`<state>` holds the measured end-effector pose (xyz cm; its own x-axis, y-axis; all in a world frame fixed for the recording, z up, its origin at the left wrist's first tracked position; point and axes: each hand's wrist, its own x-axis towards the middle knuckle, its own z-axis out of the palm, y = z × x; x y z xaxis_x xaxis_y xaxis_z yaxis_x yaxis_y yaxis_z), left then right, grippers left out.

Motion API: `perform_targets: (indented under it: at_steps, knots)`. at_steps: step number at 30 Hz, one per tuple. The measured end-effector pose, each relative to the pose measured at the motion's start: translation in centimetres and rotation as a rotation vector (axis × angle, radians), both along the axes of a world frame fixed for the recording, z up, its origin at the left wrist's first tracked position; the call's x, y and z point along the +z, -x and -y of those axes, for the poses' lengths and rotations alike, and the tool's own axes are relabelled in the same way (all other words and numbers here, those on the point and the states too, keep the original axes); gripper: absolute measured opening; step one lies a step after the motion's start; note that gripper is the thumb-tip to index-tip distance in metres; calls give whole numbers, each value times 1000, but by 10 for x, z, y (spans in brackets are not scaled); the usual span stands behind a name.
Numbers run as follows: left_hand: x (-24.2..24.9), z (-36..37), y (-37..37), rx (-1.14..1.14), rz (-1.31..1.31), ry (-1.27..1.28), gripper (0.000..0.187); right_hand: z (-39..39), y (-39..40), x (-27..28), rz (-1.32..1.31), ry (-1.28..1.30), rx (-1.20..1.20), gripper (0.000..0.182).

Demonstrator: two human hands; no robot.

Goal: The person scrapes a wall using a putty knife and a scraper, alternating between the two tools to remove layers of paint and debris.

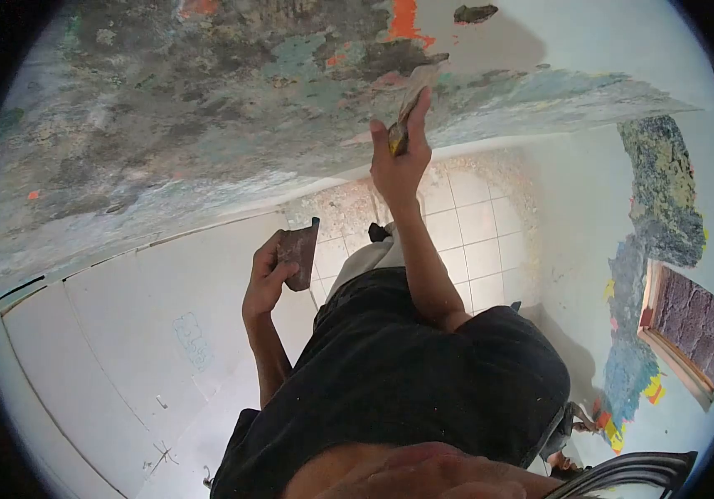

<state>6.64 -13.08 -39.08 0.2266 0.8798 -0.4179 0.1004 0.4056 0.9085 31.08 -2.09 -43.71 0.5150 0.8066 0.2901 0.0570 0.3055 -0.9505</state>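
Note:
My right hand [401, 170] is raised to the wall [207, 100], its fingers wrapped round the yellow-and-dark handle of a putty knife [398, 137]. The thin, pale blade points up and lies close against the patchy surface, where paint and plaster are stripped to grey, green and orange. Lower and to the left, my left hand [267, 279] grips a flat brown rectangular plate [297, 258] with a dark strip along one edge. My fingers pass behind the plate and the thumb lies on its face.
White floor tiles [469, 224] strewn with debris lie below the wall. White panels [116, 324] with pencil marks stand at left. At right, another wall has a stripped patch [664, 183] and a small framed opening [698, 328]. Part of another person [577, 424] shows at lower right.

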Motion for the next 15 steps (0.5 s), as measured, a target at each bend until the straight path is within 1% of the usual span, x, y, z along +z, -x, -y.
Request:
perform_targets:
  at_steps: [2,4,6,8,9,11,12,14,15]
  knots:
    - [2,-2,-4,29,-5,-2,33,1,2,-1,82,-92,-39,74]
    - [3,2,-5,22,-17,19,34,0,0,4,-48,9,7,74]
    - [4,-2,-3,-20,-37,21,35,2,3,4,-54,22,9,74]
    - [3,-2,-6,39,-12,13,35,1,8,-3,65,-61,-24,75]
    - [3,0,-7,66,-1,18,35,-1,5,2,29,-62,-19,76]
    - [5,-3,-9,37,-34,23,36,-7,-3,13,-40,-56,-9,77]
    - [6,-2,-9,24,-51,27,36,-8,-1,15,80,-96,-86,77]
    - [4,0,-8,30,-19,13,36,-7,3,-8,166,-146,-114,77]
    - [2,-1,-8,35,-2,0,36,-8,2,-7,141,-112,-87,77]
